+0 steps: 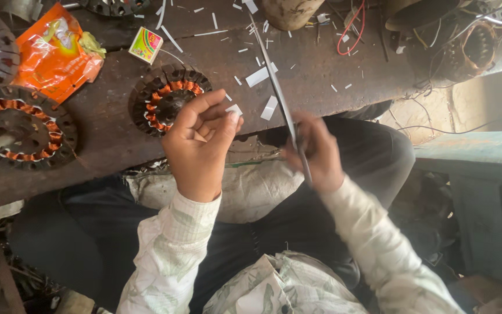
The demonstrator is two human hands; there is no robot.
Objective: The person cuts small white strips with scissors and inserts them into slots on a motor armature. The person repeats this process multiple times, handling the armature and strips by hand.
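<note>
L hand point(200, 142) pinches small white paper strip point(234, 109) at fingertips, near edge of dark wooden surface point(321, 75). R hand point(315, 152) closed on long thin grey metal blade point(274, 75). Copper-wound round stator point(164, 99) just left; white strips scattered far, orange packet point(53, 52) far left.

Left hand point(197, 148): raised, fingers curled, thumb and fingertips pinched together.
Right hand point(316, 152): blurred, fist closed, wrist bent inward.

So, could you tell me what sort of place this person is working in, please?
Probably a small motor-winding repair shop. Copper-wound stators lie on a worn wooden bench strewn with white paper strips, while the right hand works long scissors and the left hand pinches a paper piece.
</note>
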